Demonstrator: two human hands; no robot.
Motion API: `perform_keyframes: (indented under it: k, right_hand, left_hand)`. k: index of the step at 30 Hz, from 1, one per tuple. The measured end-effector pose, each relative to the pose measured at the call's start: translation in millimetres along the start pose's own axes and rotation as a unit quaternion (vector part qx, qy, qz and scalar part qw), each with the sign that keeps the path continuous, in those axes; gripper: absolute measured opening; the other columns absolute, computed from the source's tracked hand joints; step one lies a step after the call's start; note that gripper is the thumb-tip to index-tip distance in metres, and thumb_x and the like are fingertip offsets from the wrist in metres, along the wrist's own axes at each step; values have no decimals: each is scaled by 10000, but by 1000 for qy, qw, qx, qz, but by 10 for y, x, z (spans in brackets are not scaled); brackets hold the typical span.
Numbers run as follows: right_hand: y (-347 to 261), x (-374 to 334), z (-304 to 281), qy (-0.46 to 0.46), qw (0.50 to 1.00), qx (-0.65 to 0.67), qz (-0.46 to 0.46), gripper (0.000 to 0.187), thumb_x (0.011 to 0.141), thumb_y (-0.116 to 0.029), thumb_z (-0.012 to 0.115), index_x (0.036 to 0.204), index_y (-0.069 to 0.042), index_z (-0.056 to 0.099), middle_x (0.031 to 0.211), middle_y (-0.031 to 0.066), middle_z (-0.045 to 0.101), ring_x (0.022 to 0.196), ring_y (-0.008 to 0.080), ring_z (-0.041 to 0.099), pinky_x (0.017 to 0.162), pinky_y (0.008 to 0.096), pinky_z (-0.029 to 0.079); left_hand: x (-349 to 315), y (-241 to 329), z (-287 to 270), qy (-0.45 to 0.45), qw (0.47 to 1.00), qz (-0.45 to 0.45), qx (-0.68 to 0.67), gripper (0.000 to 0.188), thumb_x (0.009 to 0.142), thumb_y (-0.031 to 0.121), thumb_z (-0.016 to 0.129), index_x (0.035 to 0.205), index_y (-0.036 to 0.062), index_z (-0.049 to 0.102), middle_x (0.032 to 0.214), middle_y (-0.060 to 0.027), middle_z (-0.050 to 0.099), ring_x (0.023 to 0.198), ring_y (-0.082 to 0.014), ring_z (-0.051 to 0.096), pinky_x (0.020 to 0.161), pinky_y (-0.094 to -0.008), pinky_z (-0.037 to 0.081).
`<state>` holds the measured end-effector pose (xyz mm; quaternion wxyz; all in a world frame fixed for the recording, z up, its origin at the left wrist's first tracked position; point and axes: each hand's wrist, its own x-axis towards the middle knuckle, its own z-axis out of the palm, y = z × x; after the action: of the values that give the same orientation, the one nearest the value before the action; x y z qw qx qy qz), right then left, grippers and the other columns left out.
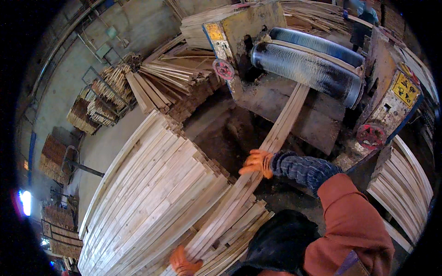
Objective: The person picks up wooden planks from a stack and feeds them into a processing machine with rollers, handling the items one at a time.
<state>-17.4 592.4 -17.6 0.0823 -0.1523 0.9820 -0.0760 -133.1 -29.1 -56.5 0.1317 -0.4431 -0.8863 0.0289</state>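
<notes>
A few long wooden strips, lying side by side, slant from the lower edge up to the roller machine. Their far ends meet the underside of the shiny, wet-looking front roller. My right hand, in an orange glove, is closed over the strips around mid-length. Near their close end my left hand, also gloved in orange, grips them; its lower part is cut off by the frame. Beneath and left of the strips spreads a large stack of pale wooden strips.
Red handwheels sit on the machine's worn yellow side frames. More strips are stacked at the right, and a loose pile rises at the far left. Wood-loaded racks line the wall. Another person stands beyond the rollers.
</notes>
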Motion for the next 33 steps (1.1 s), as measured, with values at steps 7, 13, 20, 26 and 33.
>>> perform_keyframes:
  k: [7,13,20,26,33]
  right_hand:
    - [336,-225,538,196,925,-95,311,777,793,-127,644,1525,-232,403,1571,139,387,1466,374,325,1217,526,226]
    - [-542,136,628,208,971,-36,108,737,827,-192,605,1532,-234,393,1507,139,451,1429,372,374,1189,524,288]
    - [-1374,929,618,93,994,-7,-60,899,763,-183,694,1578,-218,314,1471,184,479,1394,367,430,1212,521,256]
    - [-1040,688,248,-46,998,4,-46,1084,627,-156,775,1592,-254,289,1480,130,503,1347,348,485,1188,481,297]
    - [-155,153,299,9,1000,-4,-6,1093,599,-134,775,1577,-285,309,1465,110,515,1368,341,459,1205,482,248]
  left_hand:
    - [620,-199,156,-125,969,-209,33,960,459,368,913,1285,85,513,1328,-156,532,1305,-352,447,1156,-490,321]
    - [1383,543,130,-181,947,-264,-7,966,528,422,907,1331,80,495,1366,-159,516,1364,-347,399,1201,-489,246]
    - [1580,1555,-211,-121,967,-184,-126,992,545,458,872,1389,97,495,1385,-161,542,1321,-364,455,1187,-503,262]
    - [1132,1248,-270,-16,973,-99,-210,994,546,419,865,1387,35,499,1363,-187,561,1304,-377,492,1146,-546,305]
    - [295,-60,-594,-249,958,-143,-18,946,657,423,875,1446,74,487,1418,-206,536,1322,-390,491,1098,-491,427]
